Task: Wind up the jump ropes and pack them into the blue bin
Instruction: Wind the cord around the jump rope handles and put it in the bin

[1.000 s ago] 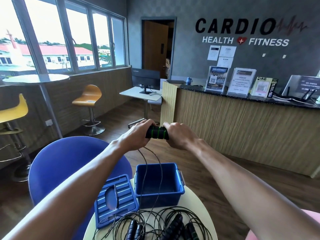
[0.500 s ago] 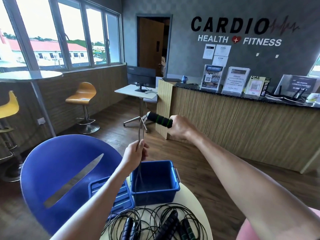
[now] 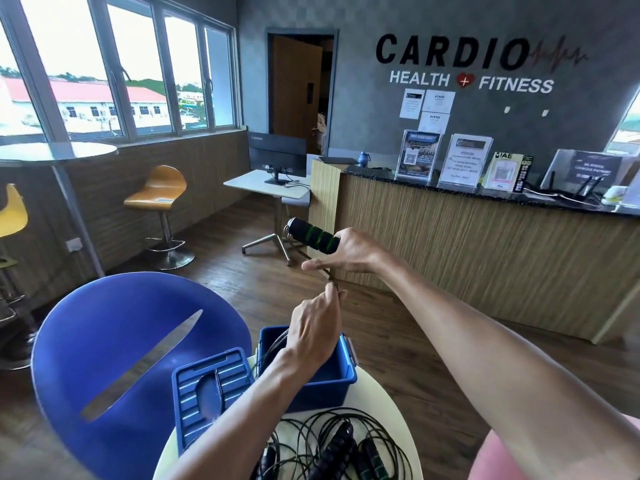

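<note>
Two hands work at the frame centre: the right hand grips the black-green handles, the left hand pinches the thin cord just below. The cord looks light and floppy, so holding the stiff handles seems best. The blue bin waits open beneath; tangled ropes lie at the bottom of the frame, near the table edge.

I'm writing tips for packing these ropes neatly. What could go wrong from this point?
The cord pinched by the left hand runs down toward the loose ropes on the table; winding may drag or tangle them. The right hand grips only the handles' end, so they might slip.
</note>
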`<action>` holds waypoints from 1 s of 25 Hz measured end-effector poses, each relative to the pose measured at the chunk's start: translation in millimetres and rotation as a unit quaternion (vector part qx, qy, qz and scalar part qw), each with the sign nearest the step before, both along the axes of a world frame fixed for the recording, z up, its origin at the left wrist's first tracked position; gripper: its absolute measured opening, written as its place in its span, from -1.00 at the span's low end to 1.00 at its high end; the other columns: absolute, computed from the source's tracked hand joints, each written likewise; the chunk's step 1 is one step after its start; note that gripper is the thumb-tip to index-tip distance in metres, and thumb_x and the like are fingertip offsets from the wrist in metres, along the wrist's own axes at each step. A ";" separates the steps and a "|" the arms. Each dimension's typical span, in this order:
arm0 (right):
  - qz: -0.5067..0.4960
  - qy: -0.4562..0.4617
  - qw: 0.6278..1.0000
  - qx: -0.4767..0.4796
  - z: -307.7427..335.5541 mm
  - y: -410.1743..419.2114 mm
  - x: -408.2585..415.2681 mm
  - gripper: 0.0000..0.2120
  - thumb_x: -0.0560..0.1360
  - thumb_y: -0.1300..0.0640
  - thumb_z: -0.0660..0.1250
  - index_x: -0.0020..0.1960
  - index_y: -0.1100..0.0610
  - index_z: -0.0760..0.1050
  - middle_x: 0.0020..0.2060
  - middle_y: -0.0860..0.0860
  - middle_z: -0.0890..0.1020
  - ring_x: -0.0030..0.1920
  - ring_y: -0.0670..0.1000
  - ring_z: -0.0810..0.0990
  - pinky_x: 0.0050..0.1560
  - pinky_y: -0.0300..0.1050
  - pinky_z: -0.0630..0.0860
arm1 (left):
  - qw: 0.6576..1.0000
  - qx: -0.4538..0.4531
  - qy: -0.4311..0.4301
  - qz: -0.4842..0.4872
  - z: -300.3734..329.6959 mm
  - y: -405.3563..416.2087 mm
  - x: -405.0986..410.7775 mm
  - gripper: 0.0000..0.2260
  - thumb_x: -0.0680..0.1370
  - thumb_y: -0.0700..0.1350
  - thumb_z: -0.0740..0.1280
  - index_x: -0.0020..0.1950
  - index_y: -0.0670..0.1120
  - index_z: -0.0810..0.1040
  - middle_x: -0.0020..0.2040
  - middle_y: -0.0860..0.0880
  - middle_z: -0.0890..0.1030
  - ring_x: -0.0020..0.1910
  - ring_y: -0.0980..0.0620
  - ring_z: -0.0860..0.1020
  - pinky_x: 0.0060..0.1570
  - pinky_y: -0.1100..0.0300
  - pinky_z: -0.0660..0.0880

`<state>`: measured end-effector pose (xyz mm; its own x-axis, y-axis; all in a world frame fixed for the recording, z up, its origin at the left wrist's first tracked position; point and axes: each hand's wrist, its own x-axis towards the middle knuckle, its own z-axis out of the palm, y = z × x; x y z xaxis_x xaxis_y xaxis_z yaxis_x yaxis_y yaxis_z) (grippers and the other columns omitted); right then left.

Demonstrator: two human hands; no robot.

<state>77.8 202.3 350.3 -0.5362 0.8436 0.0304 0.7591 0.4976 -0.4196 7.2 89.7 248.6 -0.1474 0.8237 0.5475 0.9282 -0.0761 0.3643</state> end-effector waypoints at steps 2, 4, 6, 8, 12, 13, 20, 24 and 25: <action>0.001 -0.005 1.000 0.002 -1.7 -0.4 -0.5 -0.52 0.32 -0.22 0.58 -0.12 0.13 0.50 -0.29 0.01 0.57 -0.33 -0.04 0.50 -0.39 -0.19 0.37 | 0.999 0.015 0.040 0.005 7.0 -1.4 6.5 -0.72 0.68 0.00 0.00 0.05 -0.15 0.39 -0.17 -0.11 0.64 -0.24 -0.19 0.60 -0.32 0.10 0.27; -0.014 0.004 1.000 0.023 -5.0 -1.9 -1.2 -0.72 0.36 -0.03 0.53 -0.16 0.10 0.48 -0.28 0.02 0.57 -0.36 -0.05 0.49 -0.45 -0.22 0.35 | 0.999 0.025 0.010 -0.019 7.0 -3.6 6.2 -0.72 0.68 0.01 0.00 0.06 -0.14 0.39 -0.15 -0.10 0.62 -0.22 -0.17 0.60 -0.31 0.09 0.33; -0.012 0.012 0.999 0.038 -7.3 -5.0 -1.7 -0.78 0.37 0.09 0.47 -0.23 0.08 0.42 -0.35 -0.01 0.52 -0.40 -0.05 0.46 -0.48 -0.24 0.31 | 0.991 -0.012 -0.110 -0.078 -0.7 -4.3 1.4 -0.71 0.67 0.01 0.02 0.18 -0.13 0.41 -0.05 -0.07 0.61 -0.07 -0.15 0.58 -0.16 0.11 0.39; 0.019 -0.001 0.999 0.029 -9.6 -9.2 -2.1 -0.81 0.39 0.17 0.43 -0.24 0.09 0.41 -0.37 -0.02 0.48 -0.37 -0.02 0.46 -0.46 -0.22 0.32 | 0.949 -0.146 -0.242 -0.139 -7.7 -0.2 -9.6 -0.70 0.68 0.02 0.04 0.19 -0.10 0.47 -0.12 -0.09 0.58 -0.02 -0.16 0.55 -0.09 0.16 0.37; 0.097 -0.009 0.995 0.012 -5.2 -25.3 5.5 -0.86 0.37 0.21 0.43 -0.22 0.16 0.45 -0.39 0.02 0.49 -0.40 -0.03 0.44 -0.42 -0.15 0.33 | 0.902 -0.283 -0.235 -0.227 -17.4 10.5 -41.9 -0.61 0.64 0.14 0.11 -0.06 -0.05 0.63 -0.38 0.00 0.49 -0.34 0.07 0.49 -0.12 0.21 0.42; 0.112 -0.007 0.994 0.003 -1.0 -32.5 9.7 -0.86 0.37 0.22 0.43 -0.21 0.18 0.47 -0.40 0.04 0.52 -0.41 -0.02 0.46 -0.41 -0.11 0.36 | 0.907 -0.280 -0.219 -0.225 -16.9 12.6 -49.9 -0.60 0.61 0.18 0.16 -0.13 -0.05 0.65 -0.42 0.01 0.51 -0.38 0.10 0.49 -0.17 0.25 0.41; 0.163 -0.079 0.982 0.044 -20.8 -92.7 36.4 -0.63 0.38 0.11 0.43 0.11 -0.04 0.37 -0.30 -0.04 0.52 -0.28 0.06 0.54 -0.27 0.00 0.46 | 0.949 -0.290 -0.015 -0.124 20.7 40.6 -105.9 -0.64 0.44 0.02 0.46 -0.48 -0.02 0.42 -0.60 0.15 0.30 -0.34 0.28 0.17 -0.42 0.20 0.23; 0.089 -0.131 0.979 0.127 -66.0 -88.5 30.9 -0.47 0.47 0.19 0.34 0.35 0.17 0.18 -0.20 0.16 0.52 -0.08 0.31 0.60 -0.22 0.00 0.31 | 0.955 -0.267 0.057 -0.113 62.0 38.7 -92.7 -0.53 0.27 0.30 0.49 -0.51 -0.07 0.49 -0.54 0.04 0.41 -0.49 0.06 0.35 -0.44 0.17 0.31; 0.051 -0.138 0.982 0.117 -76.3 -85.5 27.0 -0.44 0.50 0.23 0.31 0.41 0.22 0.14 -0.09 0.21 0.57 0.00 0.32 0.61 -0.19 0.00 0.33 | 0.954 -0.266 0.082 -0.107 70.0 34.5 -80.2 -0.56 0.32 0.26 0.48 -0.50 -0.05 0.48 -0.51 0.03 0.44 -0.46 0.04 0.40 -0.45 0.18 0.31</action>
